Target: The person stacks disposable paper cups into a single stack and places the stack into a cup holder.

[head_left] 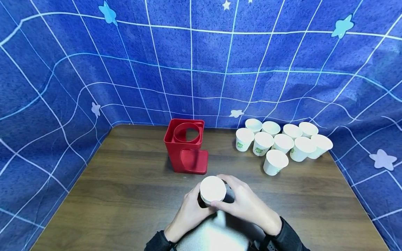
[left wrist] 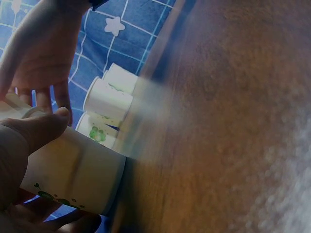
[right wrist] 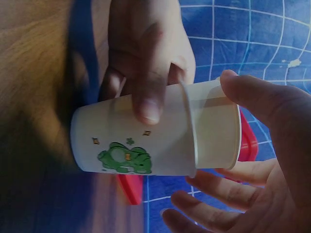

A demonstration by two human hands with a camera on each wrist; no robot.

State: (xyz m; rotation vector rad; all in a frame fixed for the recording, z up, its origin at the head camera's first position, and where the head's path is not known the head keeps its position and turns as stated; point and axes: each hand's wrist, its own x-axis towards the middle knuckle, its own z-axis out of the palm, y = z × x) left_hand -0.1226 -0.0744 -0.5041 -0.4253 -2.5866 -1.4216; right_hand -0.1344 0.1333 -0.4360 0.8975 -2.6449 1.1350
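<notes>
Two white paper cups are nested between my hands near the front of the table; the outer cup (right wrist: 126, 133) has a green cartoon print. My left hand (head_left: 191, 211) grips this outer cup around its side, with the thumb lying along the wall. The inner cup (right wrist: 216, 126) sticks partway out of it. At the inner cup's rim, my right hand (head_left: 243, 200) holds it between thumb and index finger, while the other fingers spread loosely below. From the head view the upper cup's opening faces up at the camera.
A red plastic holder (head_left: 172, 148) with a round ring and a square flap stands behind the hands, left of centre. Several white paper cups (head_left: 275, 163) stand in rows at the back right of the wooden table (head_left: 125, 188). Blue patterned cloth (head_left: 207, 62) hangs behind.
</notes>
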